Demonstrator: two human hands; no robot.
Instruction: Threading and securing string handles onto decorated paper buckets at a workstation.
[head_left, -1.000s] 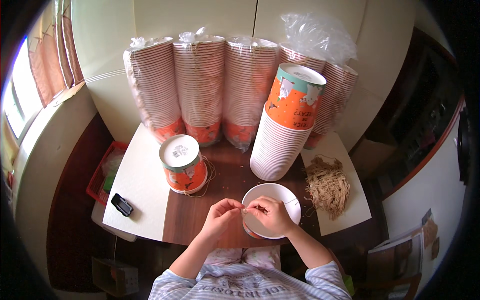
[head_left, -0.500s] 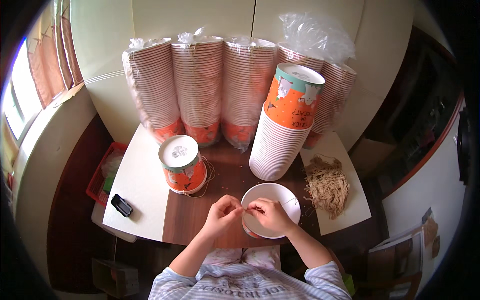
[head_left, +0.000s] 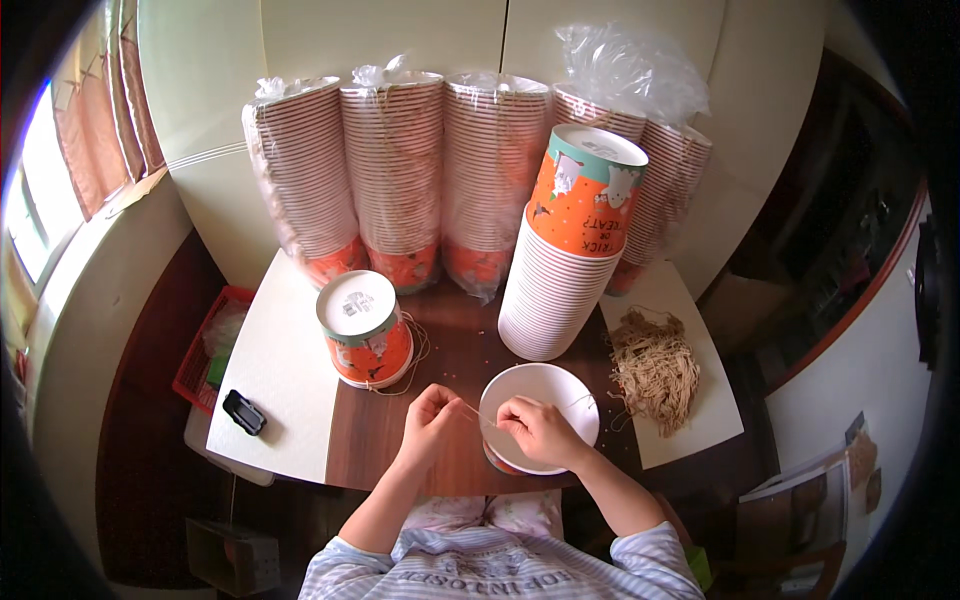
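In front of me a paper bucket stands with its white inside facing up. A thin string runs taut between my hands at the bucket's left rim. My left hand is closed in a pinch on the string, left of the bucket. Closed over the bucket's opening, my right hand pinches the string near the rim; its fingertips partly hide the grip. Another bit of string shows at the bucket's right rim. Farther left, an orange and green bucket sits upside down, a loop of string hanging at its right side.
A tall stack of upside-down buckets rises behind the near one. Several plastic-wrapped bucket stacks line the wall. To the right lies a tangled heap of tan strings. A small black tray rests at the table's left.
My left hand has moved left and slightly up, away from my right hand, drawing the string out between them. My right hand has stayed almost in place at the bucket.
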